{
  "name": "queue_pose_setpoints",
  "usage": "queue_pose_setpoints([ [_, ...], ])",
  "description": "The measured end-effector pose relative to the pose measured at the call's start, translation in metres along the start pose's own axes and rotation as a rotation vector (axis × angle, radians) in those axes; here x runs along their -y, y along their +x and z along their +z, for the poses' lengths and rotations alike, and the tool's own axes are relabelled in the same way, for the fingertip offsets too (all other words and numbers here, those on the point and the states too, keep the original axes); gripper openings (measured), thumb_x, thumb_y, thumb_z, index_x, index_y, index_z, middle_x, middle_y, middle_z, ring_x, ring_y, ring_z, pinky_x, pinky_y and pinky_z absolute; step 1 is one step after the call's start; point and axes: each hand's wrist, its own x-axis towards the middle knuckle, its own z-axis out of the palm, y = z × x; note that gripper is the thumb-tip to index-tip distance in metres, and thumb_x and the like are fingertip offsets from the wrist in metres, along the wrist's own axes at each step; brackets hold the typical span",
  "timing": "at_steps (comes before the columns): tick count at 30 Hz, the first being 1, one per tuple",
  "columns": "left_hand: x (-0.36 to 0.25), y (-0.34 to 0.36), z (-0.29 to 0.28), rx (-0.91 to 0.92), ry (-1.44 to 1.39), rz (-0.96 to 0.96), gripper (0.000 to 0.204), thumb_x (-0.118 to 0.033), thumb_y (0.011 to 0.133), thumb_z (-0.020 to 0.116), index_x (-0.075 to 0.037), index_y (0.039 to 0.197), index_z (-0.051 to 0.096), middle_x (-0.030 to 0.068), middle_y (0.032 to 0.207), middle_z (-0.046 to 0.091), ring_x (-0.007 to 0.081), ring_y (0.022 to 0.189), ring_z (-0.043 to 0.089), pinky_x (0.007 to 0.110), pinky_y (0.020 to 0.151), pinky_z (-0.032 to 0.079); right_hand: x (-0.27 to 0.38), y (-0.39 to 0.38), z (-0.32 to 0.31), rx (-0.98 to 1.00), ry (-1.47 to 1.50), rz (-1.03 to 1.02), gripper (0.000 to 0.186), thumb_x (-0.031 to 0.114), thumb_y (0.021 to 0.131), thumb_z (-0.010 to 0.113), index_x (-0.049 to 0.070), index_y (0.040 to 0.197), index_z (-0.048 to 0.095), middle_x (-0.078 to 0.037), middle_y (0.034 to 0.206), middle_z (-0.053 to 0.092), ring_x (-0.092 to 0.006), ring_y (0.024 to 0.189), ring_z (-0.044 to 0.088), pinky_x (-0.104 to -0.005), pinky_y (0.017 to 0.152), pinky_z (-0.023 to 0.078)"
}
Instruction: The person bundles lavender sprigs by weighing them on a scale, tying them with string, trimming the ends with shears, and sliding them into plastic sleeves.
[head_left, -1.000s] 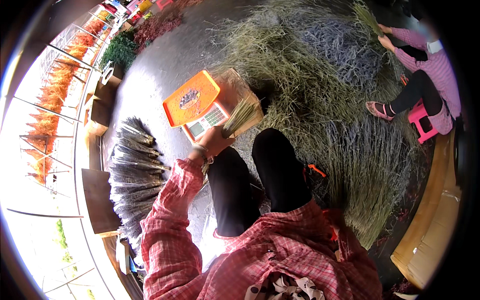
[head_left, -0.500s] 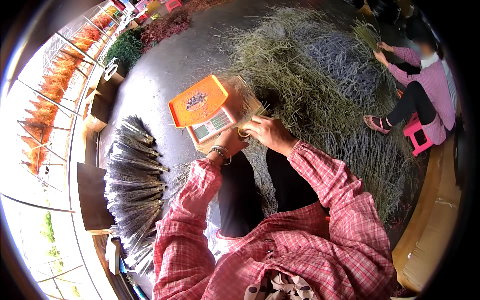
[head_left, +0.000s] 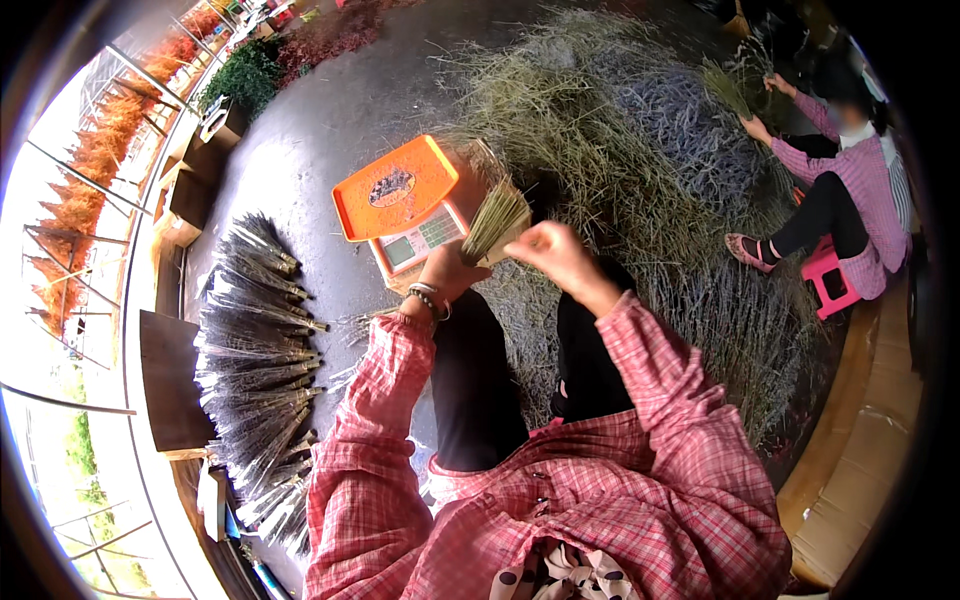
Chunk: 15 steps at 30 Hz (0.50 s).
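Note:
My left hand (head_left: 455, 270) is closed round a bunch of dried lavender (head_left: 498, 218), whose pale green cut stems fan out away from me; its flower heads are hidden. Just right of the bunch, my right hand (head_left: 560, 258) has its fingers drawn together in a pinch. Whatever they hold, if anything, is too small to make out. Beyond my left hand stands a scale (head_left: 412, 243) with an orange tray (head_left: 425, 185), scattered with tiny bits. Finished-looking lavender bunches (head_left: 262, 340) lie in a row on the floor to my left.
A large heap of loose lavender (head_left: 640, 150) spreads ahead and to the right. Another person (head_left: 835, 165) sits at far right on a pink stool (head_left: 828, 280), holding stems. Cardboard (head_left: 860, 430) lies along the right edge; boxes (head_left: 185, 205) line the left.
The bunch's stem ends have come up into view in my left hand. My right hand has moved right, away from my left. The other person's hands have moved apart.

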Motion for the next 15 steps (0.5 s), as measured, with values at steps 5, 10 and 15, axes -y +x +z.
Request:
queue_pose_setpoints([
  [5, -0.006, 0.004, 0.013, -0.119, 0.150, 0.089, 0.039, -0.026, 0.062, 0.074, 0.003, 0.084, 0.058, 0.0143, 0.069, 0.062, 0.0229, 0.062, 0.060, 0.037, 0.056, 0.044, -0.026, 0.005, 0.051, -0.019, 0.518, -0.027, 0.014, 0.018, 0.084, 0.064, 0.003, 0.085, 0.063, 0.000, 0.074, 0.061, -0.0032, 0.055, 0.048, -0.0178, 0.047, 0.039],
  [10, 0.009, -0.003, 0.000, -0.101, 0.166, 0.014, 0.043, -0.026, 0.063, 0.074, 0.004, 0.091, 0.059, 0.0165, 0.072, 0.063, 0.0247, 0.065, 0.061, 0.037, 0.061, 0.046, -0.005, 0.002, -0.020, -0.170, 1.076, -0.150, 0.013, 0.020, 0.087, 0.057, 0.008, 0.082, 0.059, 0.007, 0.060, 0.048, -0.0025, 0.043, 0.036, -0.0165, 0.038, 0.029],
  [15, 0.016, -0.003, -0.005, -0.041, 0.092, -0.052, 0.043, -0.022, 0.065, 0.074, 0.005, 0.095, 0.059, 0.0112, 0.073, 0.063, 0.0189, 0.064, 0.057, 0.035, 0.061, 0.045, 0.012, 0.005, -0.025, -0.053, 0.202, -0.083, 0.021, 0.026, 0.082, 0.065, 0.006, 0.087, 0.061, 0.000, 0.075, 0.059, -0.0047, 0.058, 0.051, -0.0159, 0.047, 0.043],
])
